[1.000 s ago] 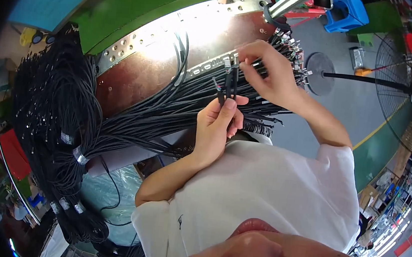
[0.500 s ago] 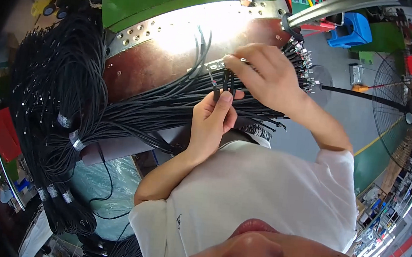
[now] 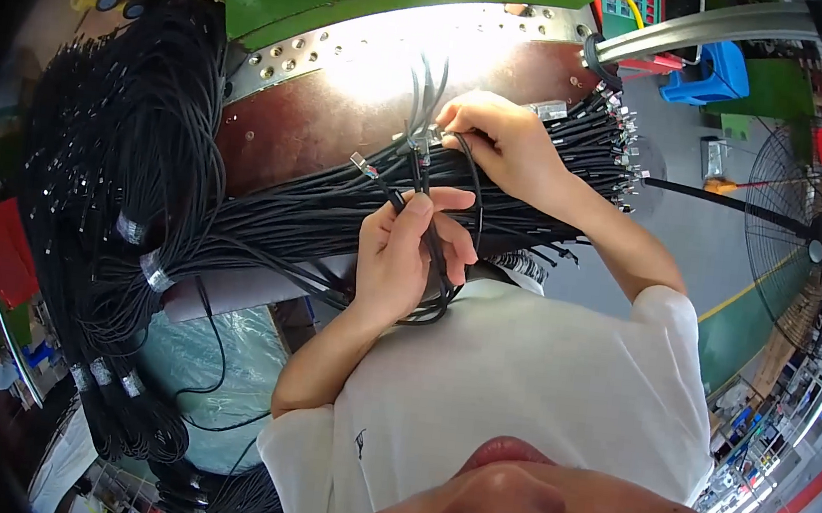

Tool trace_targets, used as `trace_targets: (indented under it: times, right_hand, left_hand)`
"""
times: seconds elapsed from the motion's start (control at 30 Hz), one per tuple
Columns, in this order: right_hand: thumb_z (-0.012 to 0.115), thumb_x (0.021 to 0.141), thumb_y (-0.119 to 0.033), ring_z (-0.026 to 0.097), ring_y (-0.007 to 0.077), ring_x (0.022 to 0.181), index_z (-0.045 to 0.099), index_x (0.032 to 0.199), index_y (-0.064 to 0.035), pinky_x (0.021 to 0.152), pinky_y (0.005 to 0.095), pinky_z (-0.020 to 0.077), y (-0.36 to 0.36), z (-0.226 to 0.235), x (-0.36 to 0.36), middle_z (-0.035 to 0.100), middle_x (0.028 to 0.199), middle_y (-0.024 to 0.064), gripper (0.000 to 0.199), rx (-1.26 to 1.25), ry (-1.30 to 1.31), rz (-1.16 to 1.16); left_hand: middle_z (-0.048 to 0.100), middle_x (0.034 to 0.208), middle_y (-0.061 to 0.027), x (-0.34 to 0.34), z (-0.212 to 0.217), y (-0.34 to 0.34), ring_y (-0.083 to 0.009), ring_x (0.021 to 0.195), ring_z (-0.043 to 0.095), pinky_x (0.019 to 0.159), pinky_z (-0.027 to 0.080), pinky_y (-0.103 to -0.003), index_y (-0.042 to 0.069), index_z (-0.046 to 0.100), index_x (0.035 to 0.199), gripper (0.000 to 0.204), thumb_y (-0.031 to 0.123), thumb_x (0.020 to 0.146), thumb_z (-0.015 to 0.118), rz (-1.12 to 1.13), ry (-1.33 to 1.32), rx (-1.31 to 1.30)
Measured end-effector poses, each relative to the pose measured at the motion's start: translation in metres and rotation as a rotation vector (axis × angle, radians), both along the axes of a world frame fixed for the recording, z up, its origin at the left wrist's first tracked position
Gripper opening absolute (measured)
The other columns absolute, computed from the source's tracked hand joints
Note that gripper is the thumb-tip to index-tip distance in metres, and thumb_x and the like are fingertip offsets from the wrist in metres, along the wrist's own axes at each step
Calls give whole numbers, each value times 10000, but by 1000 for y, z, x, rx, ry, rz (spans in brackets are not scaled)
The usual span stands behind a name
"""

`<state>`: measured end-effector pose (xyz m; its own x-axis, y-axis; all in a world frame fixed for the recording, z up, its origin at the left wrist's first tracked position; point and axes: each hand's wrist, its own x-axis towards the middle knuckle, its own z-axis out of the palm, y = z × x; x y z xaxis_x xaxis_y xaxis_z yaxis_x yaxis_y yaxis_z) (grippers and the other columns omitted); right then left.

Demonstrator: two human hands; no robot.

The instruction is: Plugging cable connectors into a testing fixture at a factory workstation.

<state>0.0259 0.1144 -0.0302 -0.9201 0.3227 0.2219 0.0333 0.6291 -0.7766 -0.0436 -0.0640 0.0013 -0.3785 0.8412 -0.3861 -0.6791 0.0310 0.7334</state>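
Note:
My left hand is closed around black cables below the lamp-lit strip of the bench. A cable end with a small silver connector and thin coloured wires sticks out of it toward the upper left. With fingertips pinched, my right hand grips the end of a black cable, which curves down toward the left hand. Between the hands, more silver connector ends stand close together; which cables they belong to is hard to make out. Beneath both hands lies a thick bundle of black cables.
Coiled black cables hang at the left, bound with clear tape. A green machine beam crosses the back above a perforated metal strip. To the right are a metal tube, a blue stool and a fan.
My right hand has come down slightly left and now pinches a cable end. My left hand has shifted down and left, and a connector end now points out from it.

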Motion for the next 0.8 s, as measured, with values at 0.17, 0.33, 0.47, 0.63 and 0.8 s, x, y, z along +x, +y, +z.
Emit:
trace_targets:
  times: [0.17, 0.33, 0.47, 0.63, 0.8]
  right_hand:
    - [638, 727, 65, 626, 286, 833, 527, 835, -20, 697, 339, 517, 0, 7, -3, 629, 942, 91, 176, 153, -33, 28]
    - [615, 725, 49, 614, 288, 832, 553, 839, -38, 694, 345, 511, 9, 10, -3, 629, 924, 70, 156, 129, -146, 48]
    - [638, 714, 32, 607, 289, 875, 564, 835, -47, 711, 353, 508, 1, 6, 1, 630, 957, 76, 162, 216, -49, 22]
    - [663, 722, -13, 604, 286, 870, 579, 883, -47, 730, 364, 504, 3, 15, 13, 624, 969, 77, 185, 328, 54, 24]
    - [667, 683, -139, 587, 235, 794, 625, 942, -86, 680, 349, 470, 5, 25, 16, 589, 877, 47, 267, 668, 363, 36]
  left_hand:
    - [616, 657, -133, 1, -7, 2, -138, 480, 526, 467, 442, -237, -85, 562, 1107, 399, 225, 1022, 325, -34, -35, 64]
    - [615, 659, -129, 1, -6, 2, -132, 486, 525, 474, 433, -230, -72, 564, 1124, 391, 223, 1021, 329, -36, -25, 38]
    - [618, 664, -122, 4, -6, 5, -125, 494, 527, 488, 430, -222, -68, 563, 1137, 388, 222, 1022, 331, -69, -14, 43]
    - [628, 685, -118, 3, -8, 5, -117, 517, 541, 498, 429, -215, -62, 560, 1151, 398, 248, 1024, 345, -94, -5, 42]
    - [659, 826, -134, -1, 10, 8, -158, 678, 614, 646, 501, -272, -55, 560, 1159, 416, 301, 1013, 404, -208, -100, -50]
